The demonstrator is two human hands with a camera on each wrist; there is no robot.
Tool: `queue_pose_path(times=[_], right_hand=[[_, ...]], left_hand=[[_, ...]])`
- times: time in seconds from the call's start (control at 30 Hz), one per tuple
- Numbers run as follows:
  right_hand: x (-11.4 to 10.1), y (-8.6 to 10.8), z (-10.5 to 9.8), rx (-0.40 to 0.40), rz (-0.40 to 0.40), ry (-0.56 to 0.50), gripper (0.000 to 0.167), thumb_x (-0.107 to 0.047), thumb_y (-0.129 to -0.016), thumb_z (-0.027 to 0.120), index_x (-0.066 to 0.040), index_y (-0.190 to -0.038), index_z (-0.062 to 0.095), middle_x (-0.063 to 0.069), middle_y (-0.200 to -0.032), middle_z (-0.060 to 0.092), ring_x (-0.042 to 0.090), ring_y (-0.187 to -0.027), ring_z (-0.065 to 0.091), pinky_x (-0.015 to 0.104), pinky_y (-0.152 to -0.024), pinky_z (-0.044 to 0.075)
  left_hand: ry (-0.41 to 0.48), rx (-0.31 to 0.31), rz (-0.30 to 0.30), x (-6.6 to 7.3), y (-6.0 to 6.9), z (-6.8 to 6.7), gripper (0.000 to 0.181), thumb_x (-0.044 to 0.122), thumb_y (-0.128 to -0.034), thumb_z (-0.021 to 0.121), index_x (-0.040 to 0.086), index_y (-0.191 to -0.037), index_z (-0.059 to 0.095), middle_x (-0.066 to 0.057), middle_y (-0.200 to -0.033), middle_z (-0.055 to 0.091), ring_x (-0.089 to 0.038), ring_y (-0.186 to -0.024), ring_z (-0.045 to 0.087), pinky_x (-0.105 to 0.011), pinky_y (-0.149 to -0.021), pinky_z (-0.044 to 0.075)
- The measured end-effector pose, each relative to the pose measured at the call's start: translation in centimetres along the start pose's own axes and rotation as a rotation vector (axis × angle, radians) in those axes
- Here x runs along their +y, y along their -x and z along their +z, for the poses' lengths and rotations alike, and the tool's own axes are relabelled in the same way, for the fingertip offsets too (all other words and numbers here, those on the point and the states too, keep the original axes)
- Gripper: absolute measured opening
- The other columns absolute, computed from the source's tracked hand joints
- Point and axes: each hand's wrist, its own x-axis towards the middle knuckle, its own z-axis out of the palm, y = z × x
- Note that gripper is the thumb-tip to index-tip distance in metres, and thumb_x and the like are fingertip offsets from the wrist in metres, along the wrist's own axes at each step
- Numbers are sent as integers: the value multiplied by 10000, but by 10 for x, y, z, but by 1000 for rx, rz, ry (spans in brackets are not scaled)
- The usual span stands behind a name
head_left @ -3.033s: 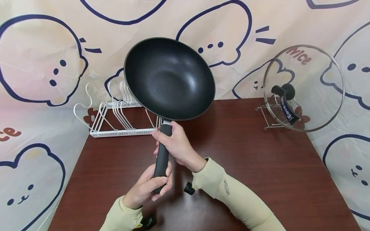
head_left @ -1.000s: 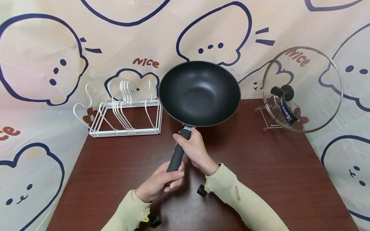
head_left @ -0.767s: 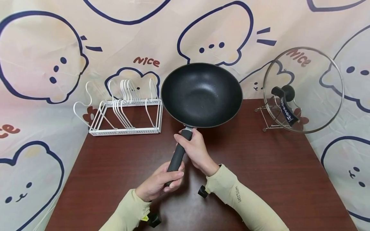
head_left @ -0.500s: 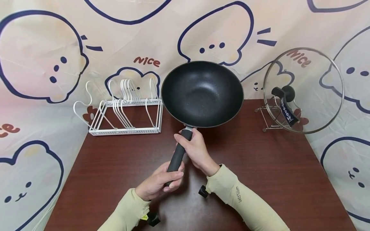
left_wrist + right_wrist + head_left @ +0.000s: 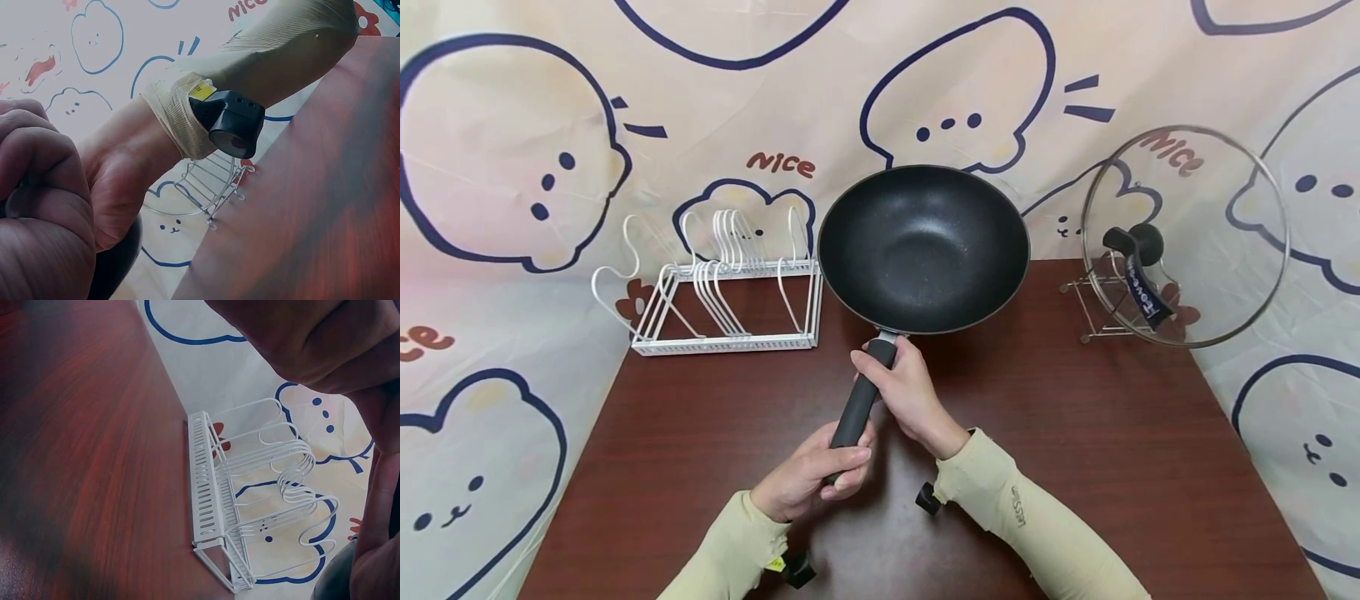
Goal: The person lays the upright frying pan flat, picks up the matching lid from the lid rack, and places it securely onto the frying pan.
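A black wok (image 5: 925,250) with a dark grey handle (image 5: 856,412) is held above the table, its inside tilted toward the head camera. My left hand (image 5: 812,471) grips the handle's lower end, thumb across the top. Nearer the pan, my right hand (image 5: 910,392) holds the same handle, thumb laid on it. In the left wrist view, the curled left hand (image 5: 44,194) fills the left side, and the wok (image 5: 119,262) shows only in part as a dark curve. The right wrist view catches only a sliver of the wok (image 5: 334,575).
A white wire rack (image 5: 726,342) stands on the brown table (image 5: 1037,400) at the back left. At the back right, a glass lid (image 5: 1225,250) with a black knob leans upright on a small wire stand (image 5: 1093,308). A cartoon-printed cloth (image 5: 700,108) hangs behind.
Over three seconds both hands have carried the wok right and somewhat lower, away from in front of the white rack. During the last second it has stayed nearly still, in the same grip.
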Motion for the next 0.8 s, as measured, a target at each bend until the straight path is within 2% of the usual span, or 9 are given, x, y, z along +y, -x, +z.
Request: queue_pose_path(times=[0.4, 0.8], right_hand=[[7, -3, -1, -19, 3, -42, 302, -89, -965, 696, 87, -1171, 561, 51, -857, 634, 137, -742, 651, 237, -721, 568], [17, -4, -4, -15, 31, -35, 272, -79, -956, 706, 51, -1156, 575, 60, -873, 646, 150, -758, 659, 238, -756, 562]], left_hand=[[-7, -2, -15, -3, 1, -6, 78, 53, -1058, 455, 121, -1026, 477, 119, -646, 488, -24, -456, 342, -256, -404, 184], [-25, 2, -37, -9, 1, -11, 83, 61, -1060, 465, 129, -1013, 470, 120, -647, 491, 11, -468, 379, -244, -411, 189]])
